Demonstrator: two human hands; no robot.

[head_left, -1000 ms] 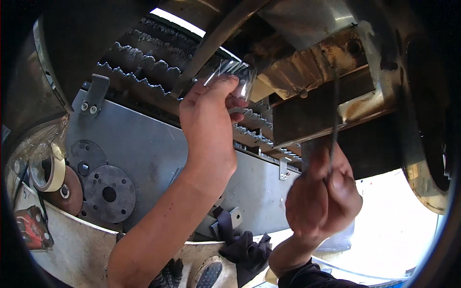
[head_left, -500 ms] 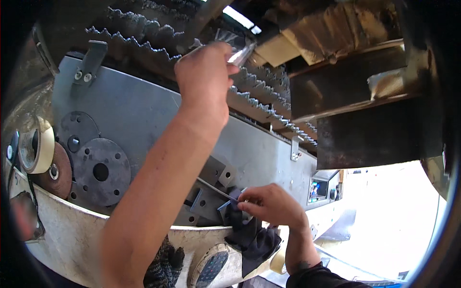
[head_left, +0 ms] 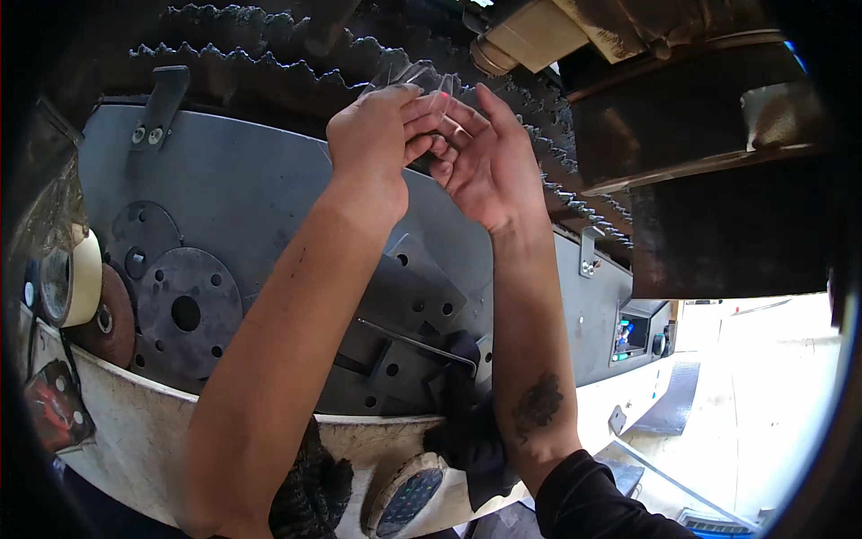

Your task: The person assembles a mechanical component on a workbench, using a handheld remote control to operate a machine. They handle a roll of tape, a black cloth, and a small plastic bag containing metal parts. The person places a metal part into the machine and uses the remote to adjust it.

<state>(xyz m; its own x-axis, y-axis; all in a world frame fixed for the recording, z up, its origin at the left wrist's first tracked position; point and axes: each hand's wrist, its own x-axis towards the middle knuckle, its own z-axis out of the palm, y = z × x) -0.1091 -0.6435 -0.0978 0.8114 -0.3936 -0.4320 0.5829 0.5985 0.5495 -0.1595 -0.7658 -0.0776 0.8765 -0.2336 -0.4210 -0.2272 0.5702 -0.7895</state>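
Note:
My left hand [head_left: 370, 135] is closed on a clear plastic piece [head_left: 415, 79], thin and see-through, above the jagged metal slats [head_left: 242, 56]. Beside it, my right hand [head_left: 489, 171] is turned palm up with the thumb apart. Its fingertips meet the plastic's edge near a small red light spot; it does not grip it. An L-shaped hex key [head_left: 417, 341] lies across dark metal plates with holes [head_left: 422, 287], between my forearms. Its bent end rests by a black cloth [head_left: 467, 431].
Round drilled discs [head_left: 215, 310], a brown grinding disc [head_left: 112, 323] and a tape roll [head_left: 85, 278] lie at left. A remote control [head_left: 409, 494] and a dark knitted glove [head_left: 310, 490] hang below the pale ledge. A dark machine head [head_left: 718, 225] overhangs the upper right.
My right hand has let go of the hex key and moved up to my left hand. The hex key now lies on the plates. The view has shifted slightly.

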